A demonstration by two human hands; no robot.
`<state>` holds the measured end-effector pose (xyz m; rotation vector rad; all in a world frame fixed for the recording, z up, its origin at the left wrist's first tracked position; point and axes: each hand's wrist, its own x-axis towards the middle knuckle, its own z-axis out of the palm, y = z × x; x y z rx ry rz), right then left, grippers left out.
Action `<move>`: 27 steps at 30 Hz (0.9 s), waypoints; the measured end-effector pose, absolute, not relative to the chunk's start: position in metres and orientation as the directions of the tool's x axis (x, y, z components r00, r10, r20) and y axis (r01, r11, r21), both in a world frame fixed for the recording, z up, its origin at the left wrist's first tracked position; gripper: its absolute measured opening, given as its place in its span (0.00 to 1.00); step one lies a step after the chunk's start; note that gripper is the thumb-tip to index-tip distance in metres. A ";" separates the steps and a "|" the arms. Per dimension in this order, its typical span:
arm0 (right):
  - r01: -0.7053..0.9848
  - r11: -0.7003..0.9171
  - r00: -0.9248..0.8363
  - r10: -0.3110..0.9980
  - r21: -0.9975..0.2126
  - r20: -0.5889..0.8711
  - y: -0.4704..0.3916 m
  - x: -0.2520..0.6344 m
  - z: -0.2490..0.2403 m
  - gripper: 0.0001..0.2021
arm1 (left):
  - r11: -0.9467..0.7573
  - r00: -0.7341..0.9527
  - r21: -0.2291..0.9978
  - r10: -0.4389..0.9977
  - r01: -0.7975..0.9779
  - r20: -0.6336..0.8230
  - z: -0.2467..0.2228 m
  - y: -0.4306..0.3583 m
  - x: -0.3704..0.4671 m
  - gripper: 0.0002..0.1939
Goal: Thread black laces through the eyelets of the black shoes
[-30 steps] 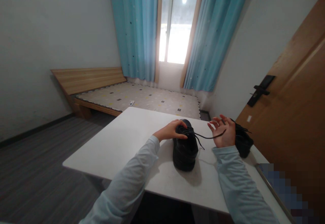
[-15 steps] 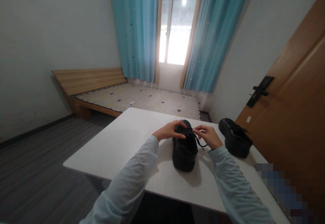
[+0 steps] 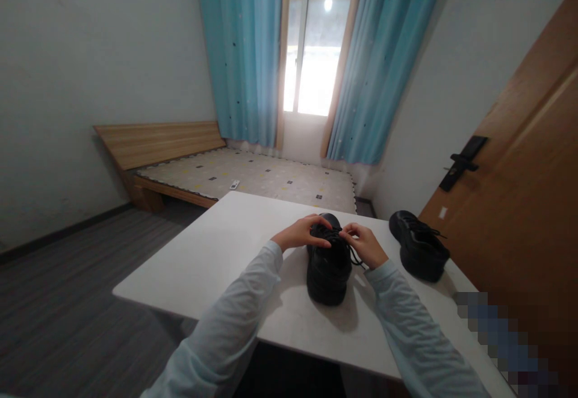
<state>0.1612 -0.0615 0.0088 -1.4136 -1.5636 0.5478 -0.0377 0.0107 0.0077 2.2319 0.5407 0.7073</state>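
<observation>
A black lace-up shoe (image 3: 329,279) stands upright on the white table (image 3: 217,253), its toe pointing away from me and its heel towards me. From the left, my left hand (image 3: 298,233) is closed over the lacing and tongue, thumb and fingers curved around that part of the shoe. My right hand (image 3: 363,245) pinches a black shoelace (image 3: 356,258) beside the top of the lacing, and a loose length hangs in a loop under the fingers. What the left fingertips grip in detail is hard to make out against the black.
A second black shoe (image 3: 423,254) rests on the table's right side, near the wooden door (image 3: 519,205). Beyond the table is a bed (image 3: 266,172) with a small white object (image 3: 234,185) on it. Blue curtains (image 3: 248,55) flank the window.
My right hand has moved a little left, closer to the lacing, bringing the shoelace with it. My left hand and both shoes have stayed in place.
</observation>
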 end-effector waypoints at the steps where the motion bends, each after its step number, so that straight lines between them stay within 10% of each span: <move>1: 0.528 0.239 0.092 0.938 -0.815 0.334 -0.062 0.161 0.009 0.17 | -0.652 0.762 0.739 0.561 0.167 0.323 0.008 0.011 -0.038 0.26; 27: 0.340 0.319 0.035 0.936 -0.885 0.351 -0.053 0.156 0.013 0.14 | -0.677 0.763 0.718 0.548 0.164 0.343 0.009 0.009 -0.037 0.25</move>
